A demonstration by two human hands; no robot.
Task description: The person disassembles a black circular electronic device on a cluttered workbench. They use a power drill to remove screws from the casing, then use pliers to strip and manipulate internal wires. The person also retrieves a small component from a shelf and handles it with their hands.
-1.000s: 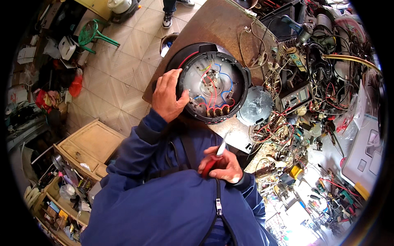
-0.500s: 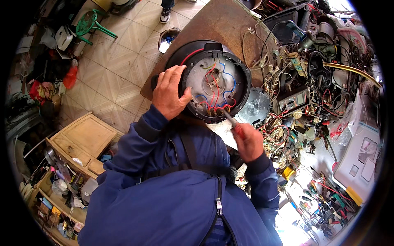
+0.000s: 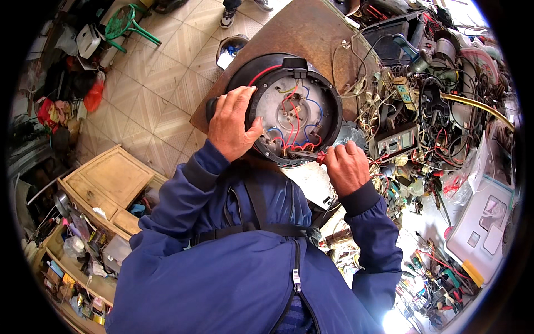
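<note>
Clearly, right fingers [image 3: 351, 149] clasp a tool [image 3: 321, 157]; left fingers [image 3: 238, 100] spread against a round housing [image 3: 336, 118].

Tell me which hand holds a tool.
The right hand: it grips the red-handled tool over the round black housing; the left hand, at the rim, has none.

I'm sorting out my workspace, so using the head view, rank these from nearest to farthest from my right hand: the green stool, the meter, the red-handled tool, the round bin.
From your right hand:
1. Red-handled tool, held in it
2. Meter, to its right
3. Round bin, far left, beyond the table
4. Green stool, upper left
</note>
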